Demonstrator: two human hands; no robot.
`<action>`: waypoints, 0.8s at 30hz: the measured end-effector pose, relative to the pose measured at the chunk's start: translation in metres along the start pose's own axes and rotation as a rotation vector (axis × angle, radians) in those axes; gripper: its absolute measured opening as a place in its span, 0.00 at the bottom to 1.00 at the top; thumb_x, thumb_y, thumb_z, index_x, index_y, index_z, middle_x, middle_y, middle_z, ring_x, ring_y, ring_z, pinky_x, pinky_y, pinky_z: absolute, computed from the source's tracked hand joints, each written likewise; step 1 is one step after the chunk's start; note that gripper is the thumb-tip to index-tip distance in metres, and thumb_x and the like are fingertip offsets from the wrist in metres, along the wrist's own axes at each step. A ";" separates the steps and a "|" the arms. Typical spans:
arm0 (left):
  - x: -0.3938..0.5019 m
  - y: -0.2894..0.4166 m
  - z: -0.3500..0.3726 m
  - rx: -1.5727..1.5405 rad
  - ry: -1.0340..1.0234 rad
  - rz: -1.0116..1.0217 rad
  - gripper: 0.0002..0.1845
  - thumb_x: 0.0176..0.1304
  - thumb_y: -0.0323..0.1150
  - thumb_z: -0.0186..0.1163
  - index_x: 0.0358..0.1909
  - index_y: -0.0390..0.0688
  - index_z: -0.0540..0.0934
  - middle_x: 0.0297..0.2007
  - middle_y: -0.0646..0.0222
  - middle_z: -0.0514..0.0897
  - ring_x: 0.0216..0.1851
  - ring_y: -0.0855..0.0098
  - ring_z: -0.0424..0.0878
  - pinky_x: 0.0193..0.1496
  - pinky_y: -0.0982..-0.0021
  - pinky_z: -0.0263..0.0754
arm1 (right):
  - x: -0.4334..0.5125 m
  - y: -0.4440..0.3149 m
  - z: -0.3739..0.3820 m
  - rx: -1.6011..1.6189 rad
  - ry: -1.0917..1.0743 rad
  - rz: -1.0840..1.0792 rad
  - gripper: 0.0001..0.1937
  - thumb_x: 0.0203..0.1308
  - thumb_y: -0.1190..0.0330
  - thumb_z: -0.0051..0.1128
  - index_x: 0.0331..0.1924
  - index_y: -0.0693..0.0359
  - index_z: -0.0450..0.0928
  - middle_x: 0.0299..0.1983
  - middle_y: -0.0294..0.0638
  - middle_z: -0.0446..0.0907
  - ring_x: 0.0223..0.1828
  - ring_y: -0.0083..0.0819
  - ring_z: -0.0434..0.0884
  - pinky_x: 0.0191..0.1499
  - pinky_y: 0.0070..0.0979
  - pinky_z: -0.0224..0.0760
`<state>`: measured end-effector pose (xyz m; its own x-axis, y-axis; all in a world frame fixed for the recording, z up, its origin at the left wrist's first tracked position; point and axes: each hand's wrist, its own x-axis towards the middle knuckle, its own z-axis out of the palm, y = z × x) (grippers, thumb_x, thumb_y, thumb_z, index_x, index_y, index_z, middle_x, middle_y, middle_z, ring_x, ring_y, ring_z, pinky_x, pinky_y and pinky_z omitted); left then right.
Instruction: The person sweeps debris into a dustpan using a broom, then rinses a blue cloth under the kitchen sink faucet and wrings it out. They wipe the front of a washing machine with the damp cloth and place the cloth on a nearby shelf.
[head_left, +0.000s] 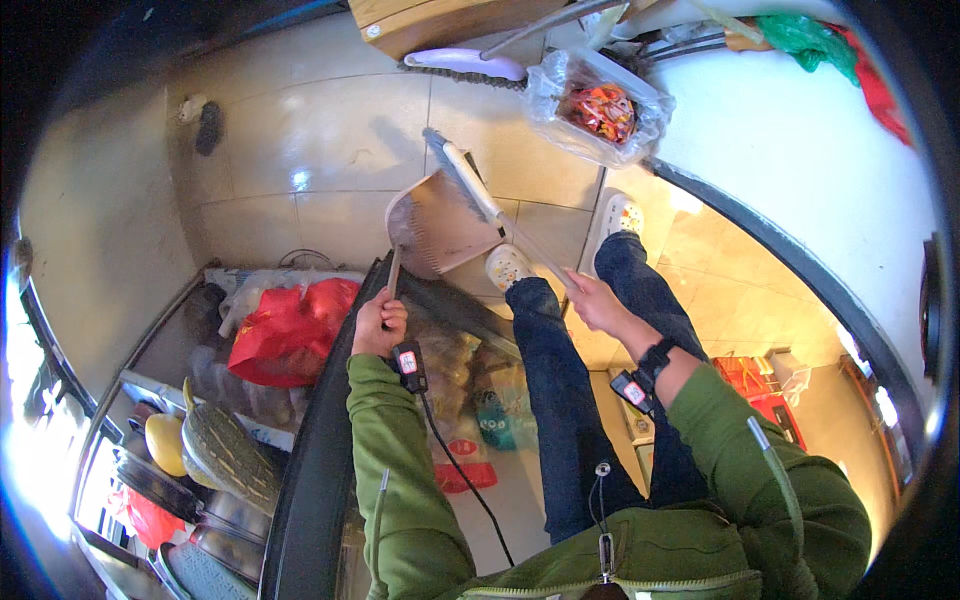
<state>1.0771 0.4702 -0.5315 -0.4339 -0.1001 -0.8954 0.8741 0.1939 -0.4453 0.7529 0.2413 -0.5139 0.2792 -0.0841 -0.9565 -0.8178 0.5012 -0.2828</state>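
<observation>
My left hand (380, 324) grips the upright handle of a dustpan (442, 225), whose wide pan has a toothed comb along one side. The pan is down by the tiled floor, in front of my left shoe. My right hand (598, 301) is closed around the pole of a broom (466, 176) with a white head and grey bristles. The broom head lies slantwise over the right part of the pan, its far tip past the pan's edge. What the pan holds, if anything, is hard to make out.
A bag-lined waste bin (600, 112) with colourful wrappers stands ahead, beside a lilac brush head (466, 63). At left, a dark-framed rack holds a red bag (294, 330) and a green squash (225, 450). A dark object (210, 127) lies on the far floor. A white panel (795, 172) rises at right.
</observation>
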 end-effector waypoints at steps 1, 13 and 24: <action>-0.006 -0.002 -0.002 -0.012 -0.033 -0.009 0.19 0.67 0.43 0.48 0.19 0.47 0.64 0.15 0.81 0.62 0.12 0.86 0.59 0.12 0.84 0.52 | -0.016 0.001 0.001 0.045 -0.045 0.014 0.23 0.63 0.64 0.46 0.63 0.56 0.63 0.19 0.27 0.63 0.17 0.18 0.62 0.19 0.19 0.57; -0.157 -0.166 0.009 0.105 -0.256 0.368 0.21 0.68 0.35 0.46 0.61 0.65 0.61 0.20 0.81 0.60 0.14 0.86 0.55 0.11 0.85 0.49 | -0.248 -0.089 -0.072 -0.423 -0.057 -0.354 0.21 0.63 0.70 0.48 0.60 0.63 0.65 0.29 0.37 0.74 0.31 0.22 0.73 0.39 0.20 0.69; -0.219 -0.276 0.068 0.226 -0.466 0.199 0.07 0.69 0.35 0.43 0.46 0.56 0.67 0.18 0.80 0.59 0.13 0.87 0.53 0.10 0.85 0.45 | -0.312 -0.090 -0.090 -0.805 0.397 -0.549 0.18 0.64 0.61 0.44 0.56 0.54 0.69 0.39 0.52 0.79 0.40 0.48 0.79 0.40 0.37 0.72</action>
<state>0.9455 0.3719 -0.2123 -0.1578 -0.5139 -0.8432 0.9768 0.0438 -0.2095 0.6941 0.1448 -0.1960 0.6467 -0.4755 -0.5963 -0.7627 -0.3990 -0.5090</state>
